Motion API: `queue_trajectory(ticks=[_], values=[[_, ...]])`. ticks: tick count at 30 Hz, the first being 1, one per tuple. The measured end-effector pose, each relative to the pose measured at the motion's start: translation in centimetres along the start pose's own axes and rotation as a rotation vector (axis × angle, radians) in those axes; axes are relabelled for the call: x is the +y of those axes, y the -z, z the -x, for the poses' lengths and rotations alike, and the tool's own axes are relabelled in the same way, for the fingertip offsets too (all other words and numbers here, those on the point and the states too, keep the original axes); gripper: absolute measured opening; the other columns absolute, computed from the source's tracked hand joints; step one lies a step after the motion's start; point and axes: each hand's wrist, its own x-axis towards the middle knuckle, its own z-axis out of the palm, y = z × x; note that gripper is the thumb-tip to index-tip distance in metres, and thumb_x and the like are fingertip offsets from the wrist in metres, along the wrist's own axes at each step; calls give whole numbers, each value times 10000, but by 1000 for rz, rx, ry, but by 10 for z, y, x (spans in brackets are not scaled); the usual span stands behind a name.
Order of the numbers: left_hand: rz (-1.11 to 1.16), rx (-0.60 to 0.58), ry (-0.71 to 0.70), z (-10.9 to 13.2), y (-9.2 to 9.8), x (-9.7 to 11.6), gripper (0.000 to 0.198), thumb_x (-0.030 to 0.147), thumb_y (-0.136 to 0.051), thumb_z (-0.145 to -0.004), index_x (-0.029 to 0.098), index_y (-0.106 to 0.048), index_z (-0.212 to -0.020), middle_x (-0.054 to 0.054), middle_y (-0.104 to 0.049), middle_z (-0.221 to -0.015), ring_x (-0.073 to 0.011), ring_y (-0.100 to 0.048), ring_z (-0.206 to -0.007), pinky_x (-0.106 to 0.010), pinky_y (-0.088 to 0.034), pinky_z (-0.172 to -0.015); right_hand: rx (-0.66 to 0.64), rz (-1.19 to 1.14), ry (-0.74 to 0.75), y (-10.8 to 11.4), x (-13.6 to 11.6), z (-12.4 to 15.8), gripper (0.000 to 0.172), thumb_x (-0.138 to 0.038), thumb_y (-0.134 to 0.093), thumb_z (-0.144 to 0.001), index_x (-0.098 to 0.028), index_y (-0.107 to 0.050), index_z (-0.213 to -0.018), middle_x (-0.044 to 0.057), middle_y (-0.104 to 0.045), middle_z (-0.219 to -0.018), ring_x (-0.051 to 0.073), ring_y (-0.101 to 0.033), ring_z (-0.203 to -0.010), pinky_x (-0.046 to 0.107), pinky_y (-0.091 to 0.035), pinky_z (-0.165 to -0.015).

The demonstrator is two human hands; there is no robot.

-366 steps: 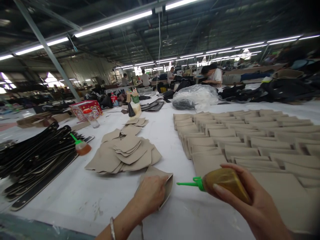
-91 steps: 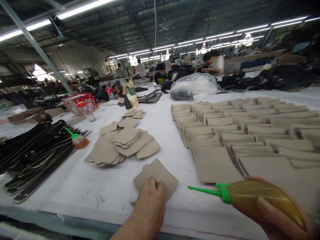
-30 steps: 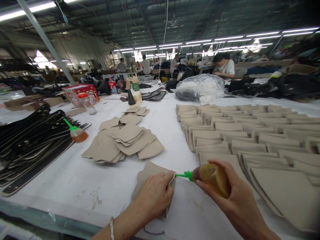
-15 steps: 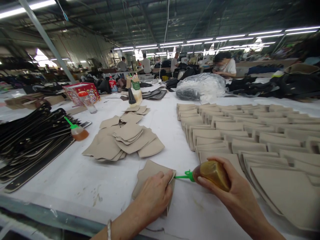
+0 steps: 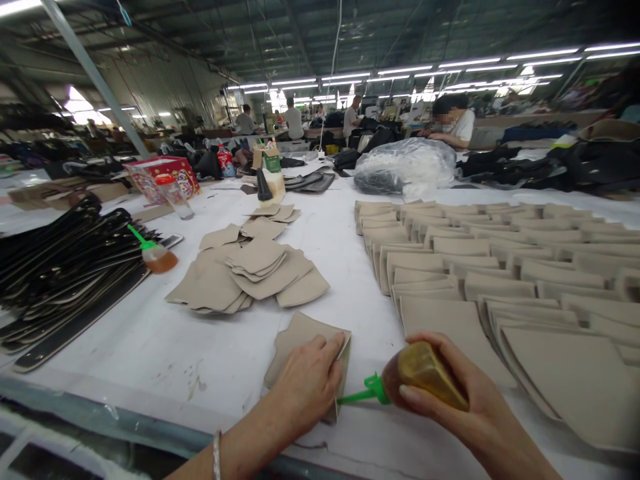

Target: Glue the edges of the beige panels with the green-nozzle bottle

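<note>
My left hand [image 5: 309, 379] is closed on a beige leather-like piece [image 5: 303, 332] near the table's front edge, its fingertips pressing along the right side. There the edge shows an upper and a lower layer with a gap between them. My thumb is hidden. In my right hand [image 5: 473, 400] is a squeeze bottle [image 5: 425, 375] of amber liquid, tilted on its side. Its green nozzle points left, with the tip at the lower right edge of the piece, just by my left fingers.
Loose beige pieces [image 5: 260, 267] lie in a pile beyond my left hand. Rows of folded beige pieces [image 5: 445, 287] cover the right side. At left are stacked black strips [image 5: 65, 280], a second green-tipped bottle [image 5: 159, 257] and a red-lidded jar [image 5: 175, 197]. People sit farther back.
The bottle's nozzle has moved down the right edge of the beige piece, toward me. My right hand has lowered with it, while my left hand stays on the piece.
</note>
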Motion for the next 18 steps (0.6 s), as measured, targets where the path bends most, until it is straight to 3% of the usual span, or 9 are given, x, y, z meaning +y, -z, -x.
queue_trajectory(ticks=[2, 6, 11, 15, 18], values=[[2, 8, -5, 0, -1, 0, 459, 257, -324, -937, 237, -445, -1379, -59, -624, -1020, -248, -614, -937, -359, -466, -824, -16, -52, -39, -2, 0, 6, 502, -502, -677, -745, -250, -472, -1127, -31, -630, -826, 207, -602, -749, 285, -450, -708], [6, 7, 0, 0, -2, -2, 449, 267, -326, -944, 227, -449, -1374, -57, -621, -1009, -235, -610, -929, -343, -463, -823, 97, -22, 1, -3, -2, 11, 509, -490, -701, -725, -242, -482, -1113, -18, -636, -886, 211, -610, -800, 287, -444, -748], [13, 0, 2, 1, -1, -3, 452, 263, -330, -943, 226, -440, -1379, -56, -612, -1023, -221, -600, -931, -326, -456, -829, 26, -99, -42, -4, -2, 15, 504, -470, -699, -711, -246, -496, -1115, -22, -625, -836, 210, -602, -747, 282, -445, -703], [21, -8, 10, 2, 0, -2, 449, 273, -320, -948, 220, -441, -1377, -60, -614, -1025, -217, -600, -925, -317, -454, -827, 84, -22, 4, -5, 1, 16, 509, -481, -706, -721, -248, -494, -1120, -10, -622, -927, 214, -597, -822, 281, -437, -752], [22, 1, 4, 3, -1, -2, 451, 277, -321, -948, 225, -435, -1380, -58, -612, -1027, -219, -601, -925, -317, -455, -823, 47, -53, 1, -5, 5, 16, 500, -478, -698, -728, -258, -492, -1126, -16, -619, -938, 207, -599, -818, 267, -446, -734]])
